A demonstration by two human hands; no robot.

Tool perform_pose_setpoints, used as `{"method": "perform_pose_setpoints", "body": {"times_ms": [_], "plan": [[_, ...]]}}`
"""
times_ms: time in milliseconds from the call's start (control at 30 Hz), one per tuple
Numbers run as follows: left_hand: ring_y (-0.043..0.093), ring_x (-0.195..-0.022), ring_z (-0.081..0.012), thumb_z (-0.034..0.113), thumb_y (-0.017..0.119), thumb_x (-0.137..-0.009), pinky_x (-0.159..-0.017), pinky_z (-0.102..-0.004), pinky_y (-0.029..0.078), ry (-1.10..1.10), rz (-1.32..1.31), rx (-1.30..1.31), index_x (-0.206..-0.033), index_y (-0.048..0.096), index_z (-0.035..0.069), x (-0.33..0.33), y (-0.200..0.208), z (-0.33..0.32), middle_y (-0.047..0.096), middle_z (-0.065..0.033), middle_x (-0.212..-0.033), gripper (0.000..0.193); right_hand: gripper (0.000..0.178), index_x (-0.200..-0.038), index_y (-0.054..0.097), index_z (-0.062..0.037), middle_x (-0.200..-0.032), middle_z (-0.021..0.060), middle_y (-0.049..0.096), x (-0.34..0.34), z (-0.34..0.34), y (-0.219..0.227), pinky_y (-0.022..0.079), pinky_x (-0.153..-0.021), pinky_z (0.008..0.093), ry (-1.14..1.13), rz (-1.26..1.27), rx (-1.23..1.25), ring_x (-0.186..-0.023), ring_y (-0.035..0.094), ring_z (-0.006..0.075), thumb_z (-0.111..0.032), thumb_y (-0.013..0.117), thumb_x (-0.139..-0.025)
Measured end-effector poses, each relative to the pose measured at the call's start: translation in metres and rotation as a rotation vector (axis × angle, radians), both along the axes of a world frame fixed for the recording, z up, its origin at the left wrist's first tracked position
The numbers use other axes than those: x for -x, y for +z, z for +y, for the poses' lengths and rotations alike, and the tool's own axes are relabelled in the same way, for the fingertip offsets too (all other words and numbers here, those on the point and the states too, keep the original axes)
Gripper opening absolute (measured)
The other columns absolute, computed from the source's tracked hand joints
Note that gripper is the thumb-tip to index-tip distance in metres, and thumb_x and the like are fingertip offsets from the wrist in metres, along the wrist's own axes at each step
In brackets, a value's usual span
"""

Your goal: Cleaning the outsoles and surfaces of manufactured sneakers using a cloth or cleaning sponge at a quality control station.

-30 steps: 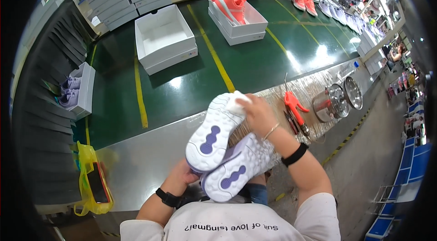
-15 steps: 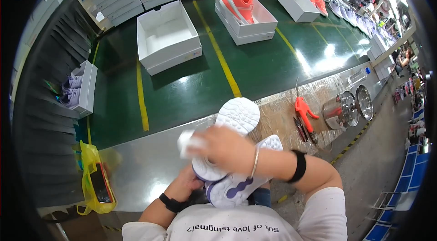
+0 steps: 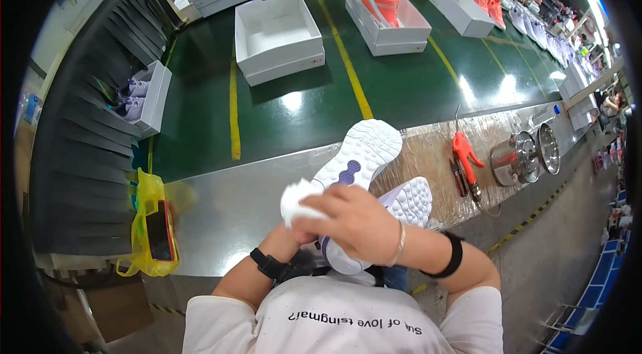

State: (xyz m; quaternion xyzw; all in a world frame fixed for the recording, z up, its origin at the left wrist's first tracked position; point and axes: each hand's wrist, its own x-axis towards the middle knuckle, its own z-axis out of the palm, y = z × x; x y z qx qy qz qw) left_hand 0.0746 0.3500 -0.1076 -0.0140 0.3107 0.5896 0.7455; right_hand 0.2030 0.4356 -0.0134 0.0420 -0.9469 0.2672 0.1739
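Note:
Two sneakers with white soles and purple patches are in front of my body, soles turned up. The longer sole (image 3: pixel 373 143) points away over the table's metal edge, and the second sole (image 3: pixel 411 201) lies to its right. My left hand (image 3: pixel 303 233) grips the first sneaker near its heel end; its fingers are mostly hidden. Bunched in my right hand (image 3: pixel 366 225) is a white cloth (image 3: pixel 298 199), or possibly tissue. This hand is closed on it, above the sneakers' heel ends and close to my left hand.
On the green belt (image 3: pixel 200 120) stand an open white box (image 3: pixel 277 33) and a box (image 3: pixel 401 36) with coral sneakers (image 3: pixel 380 3). A red air gun (image 3: pixel 463 153) and metal pot (image 3: pixel 511 160) lie right. A yellow bag (image 3: pixel 148 220) with a phone (image 3: pixel 159 230) hangs left.
The view has shifted, so the surroundings appear farther right and higher. My right hand with the cloth has moved slightly, uncovering more of the first sole and its purple patch.

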Motion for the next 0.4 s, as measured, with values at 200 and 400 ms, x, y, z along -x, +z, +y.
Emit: {"method": "perform_pose_setpoints", "body": {"times_ms": [200, 400], "plan": [[0.059, -0.104, -0.0198, 0.053, 0.051, -0.086, -0.093, -0.0341, 0.045, -0.081, 0.325, -0.024, -0.125, 0.050, 0.005, 0.034, 0.034, 0.029, 0.058, -0.0115, -0.119, 0.062, 0.051, -0.120, 0.056, -0.0105, -0.121, 0.0146, 0.052, -0.077, 0.003, 0.009, 0.042, -0.089, 0.0360, -0.195, 0.042, 0.386, -0.105, 0.053, 0.0286, 0.008, 0.052, -0.073], [0.062, -0.098, -0.0233, 0.047, 0.072, -0.073, -0.089, -0.0307, 0.047, -0.285, 1.143, -0.058, -0.120, 0.054, 0.004, 0.135, 0.134, 0.072, 0.064, -0.0094, -0.109, 0.067, 0.040, -0.127, 0.051, -0.0098, -0.129, 0.0129, 0.048, -0.153, 0.044, -0.088, 0.044, -0.089, 0.0260, -0.972, 0.393, 0.744, -0.114, 0.051, 0.0233, 0.002, 0.047, -0.089]]}}
